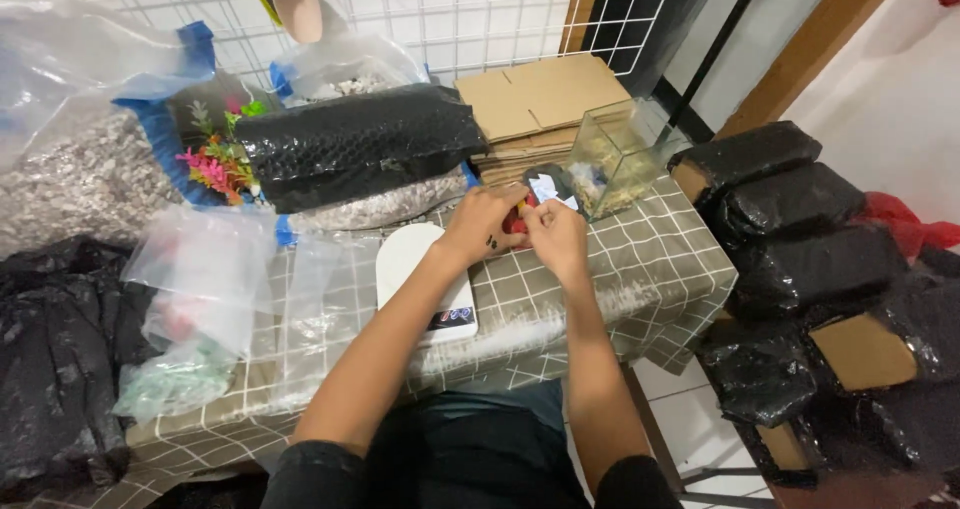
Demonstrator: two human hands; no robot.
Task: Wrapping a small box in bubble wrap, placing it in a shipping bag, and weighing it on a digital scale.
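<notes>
My left hand [483, 221] and my right hand [556, 234] meet over the checked tablecloth [650, 259], fingers closed together on a small red thing [516, 223] between them. What the red thing is cannot be told. Just beyond the hands lie small white and dark pieces [550, 186] next to a small clear glass tank [616, 157] that is tipped on its side. A white flat scale [420, 269] lies under my left forearm.
A black bubble-wrap roll [360, 144] lies behind the scale, with flat cardboard boxes [545, 99] to its right. Clear plastic bags [200, 279] and gravel sacks [70, 179] sit at left. Black wrapped parcels [800, 229] pile up at right. Colourful plastic plants [215, 164] stand behind.
</notes>
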